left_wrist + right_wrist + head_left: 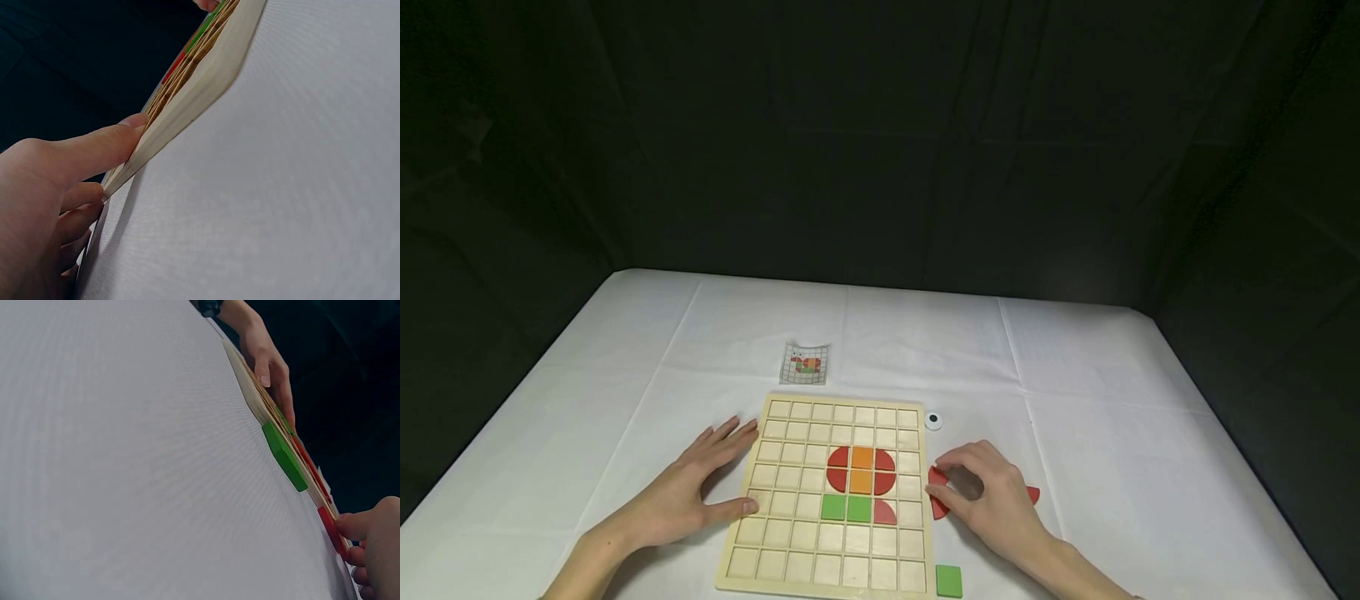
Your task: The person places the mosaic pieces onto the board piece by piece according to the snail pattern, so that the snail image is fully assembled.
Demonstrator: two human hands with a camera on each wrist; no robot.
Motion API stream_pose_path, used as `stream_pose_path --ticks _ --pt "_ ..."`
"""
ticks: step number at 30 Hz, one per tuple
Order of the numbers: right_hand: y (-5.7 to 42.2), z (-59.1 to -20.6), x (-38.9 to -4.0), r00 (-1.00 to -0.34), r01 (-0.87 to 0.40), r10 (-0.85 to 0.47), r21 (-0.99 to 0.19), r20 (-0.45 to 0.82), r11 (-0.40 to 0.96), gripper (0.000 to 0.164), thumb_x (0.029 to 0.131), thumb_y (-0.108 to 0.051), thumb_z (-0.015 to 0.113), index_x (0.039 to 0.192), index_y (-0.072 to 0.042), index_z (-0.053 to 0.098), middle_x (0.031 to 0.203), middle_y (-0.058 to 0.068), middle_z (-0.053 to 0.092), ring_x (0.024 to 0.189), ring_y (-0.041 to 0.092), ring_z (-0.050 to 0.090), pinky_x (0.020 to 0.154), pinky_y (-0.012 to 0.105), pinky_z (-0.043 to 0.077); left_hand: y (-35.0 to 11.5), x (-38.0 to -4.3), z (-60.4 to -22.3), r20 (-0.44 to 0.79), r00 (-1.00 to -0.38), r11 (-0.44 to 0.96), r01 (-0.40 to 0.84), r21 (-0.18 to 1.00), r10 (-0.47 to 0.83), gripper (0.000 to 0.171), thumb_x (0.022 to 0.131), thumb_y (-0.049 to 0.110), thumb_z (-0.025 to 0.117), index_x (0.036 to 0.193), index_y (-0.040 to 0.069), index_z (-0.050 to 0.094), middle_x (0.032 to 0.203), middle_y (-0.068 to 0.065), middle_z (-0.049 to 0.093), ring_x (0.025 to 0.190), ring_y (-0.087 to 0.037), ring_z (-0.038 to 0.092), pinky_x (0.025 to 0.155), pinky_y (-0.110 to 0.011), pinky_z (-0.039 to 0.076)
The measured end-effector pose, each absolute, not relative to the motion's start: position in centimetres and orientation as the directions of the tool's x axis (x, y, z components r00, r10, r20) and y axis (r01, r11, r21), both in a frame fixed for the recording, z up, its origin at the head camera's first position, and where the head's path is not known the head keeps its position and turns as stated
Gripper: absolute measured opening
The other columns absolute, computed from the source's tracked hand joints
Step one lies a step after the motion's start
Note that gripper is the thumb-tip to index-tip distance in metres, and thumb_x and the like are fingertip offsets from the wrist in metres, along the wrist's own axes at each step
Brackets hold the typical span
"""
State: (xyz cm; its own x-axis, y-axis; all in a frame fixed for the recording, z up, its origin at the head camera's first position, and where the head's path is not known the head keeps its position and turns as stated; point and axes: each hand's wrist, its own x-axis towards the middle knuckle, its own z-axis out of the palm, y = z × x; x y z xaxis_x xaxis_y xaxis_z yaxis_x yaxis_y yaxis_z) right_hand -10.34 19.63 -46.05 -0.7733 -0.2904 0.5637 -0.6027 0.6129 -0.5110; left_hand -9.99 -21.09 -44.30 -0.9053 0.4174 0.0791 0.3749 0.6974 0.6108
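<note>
A square wooden grid board (793,500) lies on the table. Red quarter-circles (884,481), orange squares (862,457) and green squares (859,507) sit in its cells. My left hand (681,496) rests at the board's left side, thumb on the rim (144,119) and the other fingers stretched along the edge. Right of the board, my right hand (996,500) pinches a red quarter-circle piece (937,476) between thumb and index finger. Another red piece (939,509) lies just below it, partly covered by the thumb. A further red piece (1033,495) shows from behind this hand.
A small pattern card (804,365) lies beyond the board. A round white eye piece (933,421) is near the board's upper right corner, and a loose green square (949,581) by its lower right. White cloth (1090,450) covers the table, with dark curtains (880,150) around.
</note>
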Motion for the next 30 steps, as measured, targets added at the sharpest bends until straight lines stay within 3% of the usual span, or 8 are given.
stream_pose_path --ticks 7,16,22,28,30 --pt "19.8 -46.0 -10.3 -0.766 -0.604 -0.293 -0.483 0.573 0.634 0.033 0.071 -0.003 0.086 0.095 -0.019 0.071 0.092 -0.015 0.069 0.088 0.007 0.06 0.08 0.007 0.046 -21.1 -9.9 -44.3 0.069 -0.91 0.7 0.362 0.616 0.409 0.089 0.08 0.055 0.077 0.152 0.015 0.043 0.162 0.005 0.033 0.154 -0.029 0.019 0.117 -0.006 -0.006" --pt "19.8 -46.1 -10.5 -0.756 -0.596 -0.268 -0.46 0.597 0.658 0.033 0.069 -0.004 0.089 0.095 -0.016 0.072 0.09 -0.013 0.07 0.087 0.006 0.061 0.076 0.011 0.049 -20.9 -9.9 -44.1 0.066 -0.911 0.697 0.356 0.623 0.406 0.088 0.081 0.055 0.076 0.152 0.015 0.043 0.162 0.004 0.034 0.154 -0.03 0.019 0.121 -0.011 -0.003" --pt "19.6 -45.9 -10.3 -0.77 -0.585 -0.258 -0.485 0.583 0.65 0.035 0.07 -0.006 0.089 0.098 -0.018 0.07 0.09 -0.015 0.068 0.089 0.005 0.06 0.081 0.009 0.047 -20.8 -9.8 -44.0 0.06 -0.912 0.694 0.351 0.629 0.406 0.087 0.082 0.056 0.075 0.152 0.016 0.043 0.162 0.004 0.034 0.154 -0.03 0.018 0.128 -0.031 0.005" --pt "19.0 -45.9 -10.0 -0.756 -0.636 -0.309 -0.535 0.578 0.556 0.031 0.076 -0.008 0.086 0.101 -0.019 0.07 0.095 -0.011 0.068 0.09 0.006 0.061 0.081 0.013 0.05 -21.0 -9.9 -44.1 0.046 -0.916 0.708 0.339 0.619 0.399 0.089 0.08 0.056 0.076 0.152 0.016 0.043 0.162 0.006 0.033 0.154 -0.028 0.018 0.124 -0.016 -0.002" --pt "18.6 -45.8 -9.9 -0.744 -0.658 -0.339 -0.545 0.576 0.519 0.03 0.078 -0.008 0.084 0.102 -0.018 0.07 0.097 -0.01 0.068 0.09 0.007 0.062 0.079 0.014 0.052 -21.0 -9.9 -44.1 0.038 -0.918 0.712 0.332 0.62 0.395 0.09 0.08 0.056 0.077 0.153 0.016 0.043 0.162 0.006 0.032 0.154 -0.028 0.017 0.125 -0.02 0.0"
